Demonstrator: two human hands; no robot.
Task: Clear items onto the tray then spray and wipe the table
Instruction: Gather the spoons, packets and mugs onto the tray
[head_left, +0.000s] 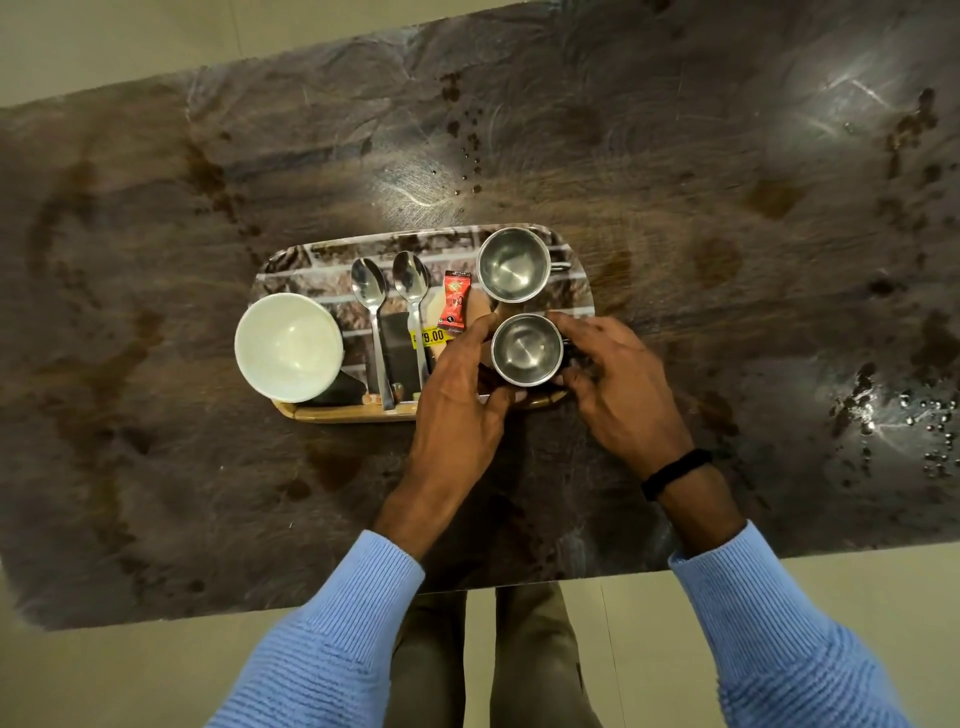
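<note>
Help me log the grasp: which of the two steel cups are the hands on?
The near steel cup, at the tray's front edge: left hand and right hand flank it. The far steel cup stands untouched behind it.

A dark stone-patterned table (675, 218) is filling most of the view — its top is showing brown spill stains (769, 200) and scattered droplets (930, 431) toward the right. One tray (415, 241) is lying directly on it, near the middle — flat, with its long side facing the person.
</note>
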